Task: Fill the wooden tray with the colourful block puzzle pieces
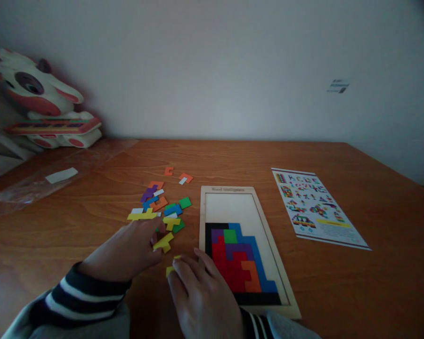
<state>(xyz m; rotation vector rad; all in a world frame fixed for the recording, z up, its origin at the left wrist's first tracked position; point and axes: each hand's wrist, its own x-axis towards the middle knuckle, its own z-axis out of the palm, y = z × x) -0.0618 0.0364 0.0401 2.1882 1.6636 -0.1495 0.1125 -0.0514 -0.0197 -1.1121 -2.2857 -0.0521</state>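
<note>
My left hand (132,247) reaches into a pile of coloured puzzle pieces, its thumb and fingers apart. A yellow piece (163,242) lies by its thumb, and another yellow piece (172,223) is just beyond the fingertips. A longer yellow piece (142,214) lies behind its knuckles. My right hand (205,294) is closed, fingers bent over a yellow puzzle piece (169,271) of which only edges show. Beside that hand is the wooden puzzle tray (203,202), its near half filled with black, blue, purple, green, red and orange pieces. The hand covers the tray's near left corner.
More loose pieces lie behind my left hand, among them a green square (185,202) and an orange piece (168,171). A printed pattern sheet (316,207) rests right of the tray. Clear plastic wrapping (24,193) and a cow-shaped toy keyboard (56,127) are at left.
</note>
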